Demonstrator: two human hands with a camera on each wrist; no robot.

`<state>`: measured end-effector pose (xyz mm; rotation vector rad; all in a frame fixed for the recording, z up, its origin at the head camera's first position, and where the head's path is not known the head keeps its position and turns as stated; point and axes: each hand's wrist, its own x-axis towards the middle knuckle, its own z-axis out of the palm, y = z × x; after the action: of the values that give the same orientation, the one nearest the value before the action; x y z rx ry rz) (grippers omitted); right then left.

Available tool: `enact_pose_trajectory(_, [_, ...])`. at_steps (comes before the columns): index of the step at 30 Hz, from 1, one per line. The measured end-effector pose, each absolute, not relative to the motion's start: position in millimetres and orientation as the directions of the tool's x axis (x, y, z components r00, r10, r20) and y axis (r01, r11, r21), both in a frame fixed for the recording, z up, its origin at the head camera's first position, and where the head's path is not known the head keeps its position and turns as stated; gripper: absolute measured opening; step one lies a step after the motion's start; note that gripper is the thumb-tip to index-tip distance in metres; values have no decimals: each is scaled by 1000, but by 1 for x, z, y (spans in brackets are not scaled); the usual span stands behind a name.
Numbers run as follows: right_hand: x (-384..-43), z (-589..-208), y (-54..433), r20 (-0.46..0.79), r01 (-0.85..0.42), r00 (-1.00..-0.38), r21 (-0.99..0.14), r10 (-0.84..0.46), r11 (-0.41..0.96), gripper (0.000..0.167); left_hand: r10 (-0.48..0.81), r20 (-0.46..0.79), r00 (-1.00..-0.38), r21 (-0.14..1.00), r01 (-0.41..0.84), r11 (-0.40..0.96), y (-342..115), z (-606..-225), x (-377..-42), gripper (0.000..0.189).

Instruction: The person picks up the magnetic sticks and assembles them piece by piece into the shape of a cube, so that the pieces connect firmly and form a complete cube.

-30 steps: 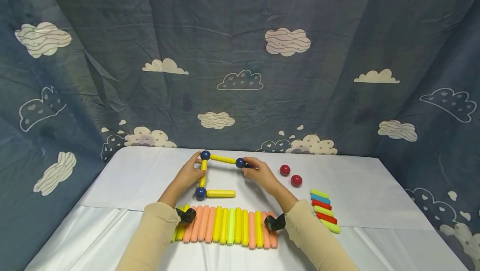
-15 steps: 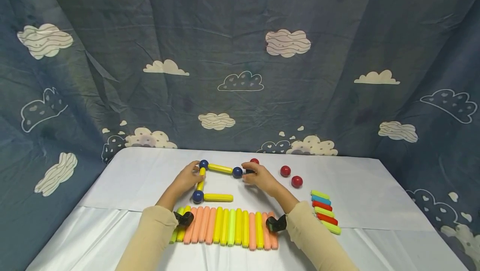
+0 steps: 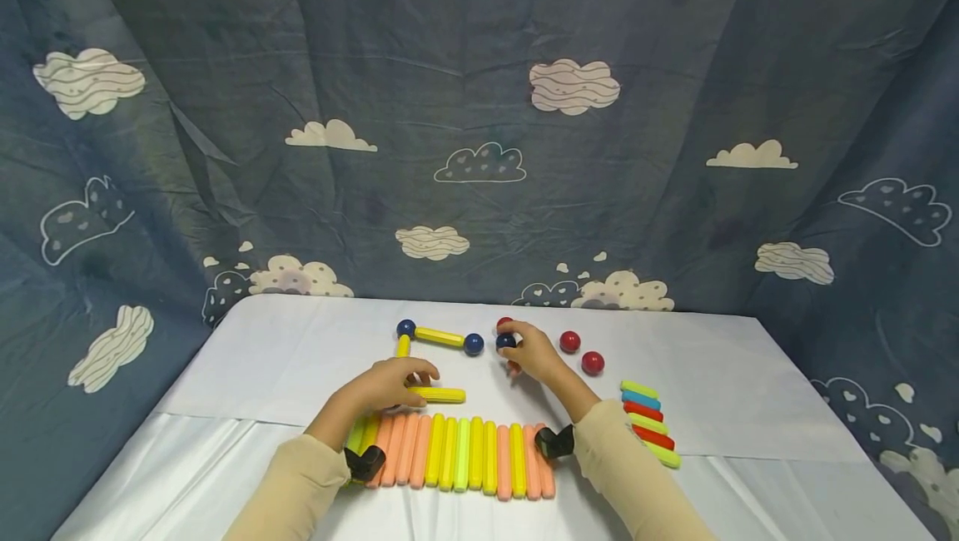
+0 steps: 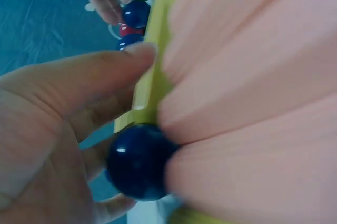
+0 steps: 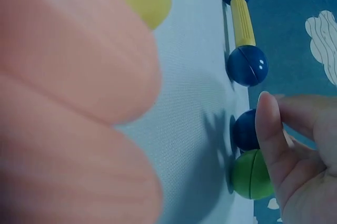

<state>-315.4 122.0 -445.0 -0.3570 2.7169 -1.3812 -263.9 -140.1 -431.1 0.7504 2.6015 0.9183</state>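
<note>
Head view showed a three-sided frame on the white cloth [image 3: 697, 366], toward the left. Its parts were the far rod [image 3: 439, 337], the side rod [image 3: 403, 345], the near rod [image 3: 445, 395] and blue balls at the far-left corner [image 3: 406, 329] and far-right corner [image 3: 474, 344]. The corner ball [image 4: 139, 161] at near left was hidden there but visible in the left wrist view.

Left hand [image 3: 385, 383]: fingers spread, thumb apart, placed about the corner ball and near rod. Firm contact could not be confirmed.

Right hand [image 3: 535, 354]: thumb and fingers pinched a loose ball [image 3: 505, 342], also blue, just beside the far-right ball but apart from it. A green ball [image 5: 247, 176] lay next to the loose ball in the right wrist view; a red ball [image 3: 505, 322] showed behind.

Step in hand, as judged: frame assembly, ball-fitting stage. The near rod's right end carried no ball, and no rod closed the right side.

Next move, as judged: steady the near rod with the left hand, bring the loose ball to the rod's bare end and seat it squarely. Keep the frame flat; a sideways push could swing a joint.
</note>
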Motion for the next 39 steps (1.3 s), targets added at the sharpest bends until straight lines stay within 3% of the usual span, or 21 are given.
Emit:
enact_pose_trajectory(11, [-315, -449, 128, 49, -197, -968, -752, -245, 629, 35, 556, -75, -828, 656, 379, 652, -138, -440, -263, 28])
enact_pose_trajectory(18, [-308, -441, 132, 30, -157, -967, -851, -252, 501, 36, 571, -2, -821, 690, 411, 595, -138, -440, -263, 28])
enact_pose_trajectory(24, [-282, -423, 133, 25, -175, -922, -918, -387, 357, 37, 548, 45, -835, 707, 415, 573, -138, -440, -264, 31])
enact_pose_trajectory(31, [-274, -437, 137, 19, -196, -867, -932, -497, 306, 32, 560, 98, -822, 694, 460, 554, -131, -440, -265, 32])
enact_pose_trajectory(39, [-268, -441, 138, -3, -183, -859, -932, -511, 313, 33, 566, 104, -818, 689, 470, 552, -123, -439, -263, 29])
